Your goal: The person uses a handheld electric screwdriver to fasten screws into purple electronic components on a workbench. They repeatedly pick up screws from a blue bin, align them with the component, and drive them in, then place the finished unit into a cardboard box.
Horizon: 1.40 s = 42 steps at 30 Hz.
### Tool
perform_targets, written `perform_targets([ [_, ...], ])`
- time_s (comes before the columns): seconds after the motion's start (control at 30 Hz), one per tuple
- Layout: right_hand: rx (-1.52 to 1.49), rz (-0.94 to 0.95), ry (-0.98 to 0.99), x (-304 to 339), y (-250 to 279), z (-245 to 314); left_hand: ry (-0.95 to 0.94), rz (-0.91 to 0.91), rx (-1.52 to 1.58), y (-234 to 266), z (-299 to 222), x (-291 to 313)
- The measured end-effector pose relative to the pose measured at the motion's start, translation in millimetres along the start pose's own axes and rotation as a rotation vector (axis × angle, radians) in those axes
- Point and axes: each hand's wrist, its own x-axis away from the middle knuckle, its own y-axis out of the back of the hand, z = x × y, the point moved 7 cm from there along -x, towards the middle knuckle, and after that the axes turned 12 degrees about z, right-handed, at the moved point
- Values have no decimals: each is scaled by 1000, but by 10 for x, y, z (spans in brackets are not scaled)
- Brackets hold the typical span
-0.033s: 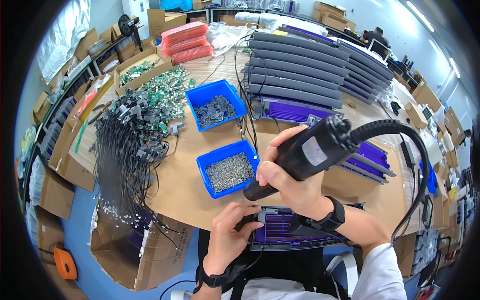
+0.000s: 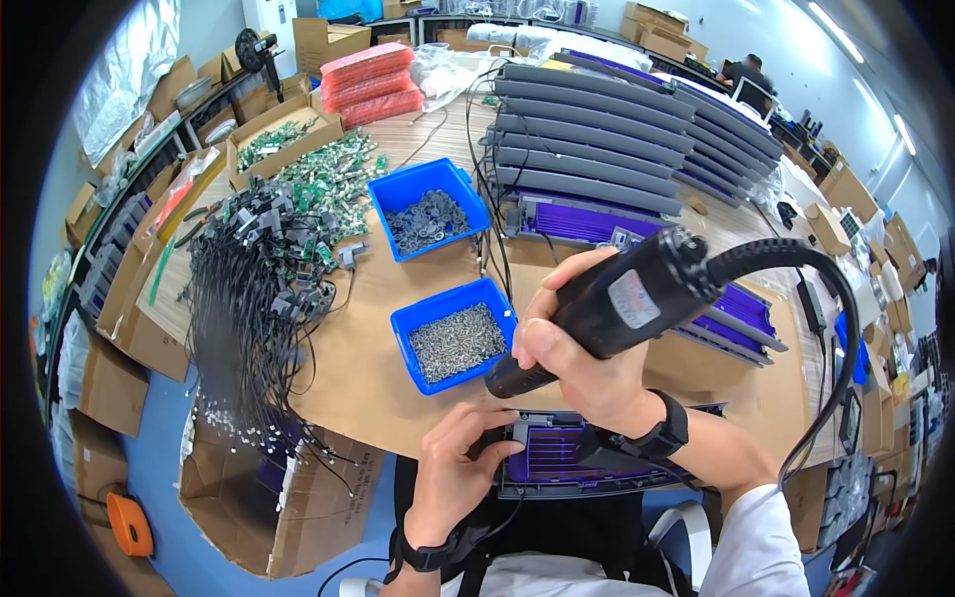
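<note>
A black corded electric screwdriver is wrapped in the fingers of my right hand. It slants down to the left, its nose over the left end of a grey panel with a purple slatted middle. My left hand grips that end of the panel, fingers on the top edge and thumb on its face. The screwdriver's tip is hidden near my left fingers. Just beyond them stands a blue bin of small metal screws. Behind it, a second blue bin holds dark grey ring-shaped parts.
Stacked grey panels fill the back right. On the left lie a heap of black cables and green circuit boards. Pink bubble-wrapped packs sit at the back. The screwdriver's thick cord loops at the right. A person sits far off.
The rear of the screwdriver has shifted very slightly to the right with my right hand. My left hand and the panel stay where they were.
</note>
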Motion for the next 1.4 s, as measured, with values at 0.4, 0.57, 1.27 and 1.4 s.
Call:
perform_targets([
  [0.4, -327, -87, 217, 7, 164, 285, -9, -71, 79, -6, 27, -17],
  [0.57, -315, -77, 211, 30, 158, 299, -16, -53, 77, -8, 4, -38],
  [1.27, -258, -24, 217, 29, 144, 287, -51, -48, 98, -14, -34, -32],
  [1.4, -119, 16, 168, 14, 111, 284, -62, -49, 88, -17, -9, -27],
])
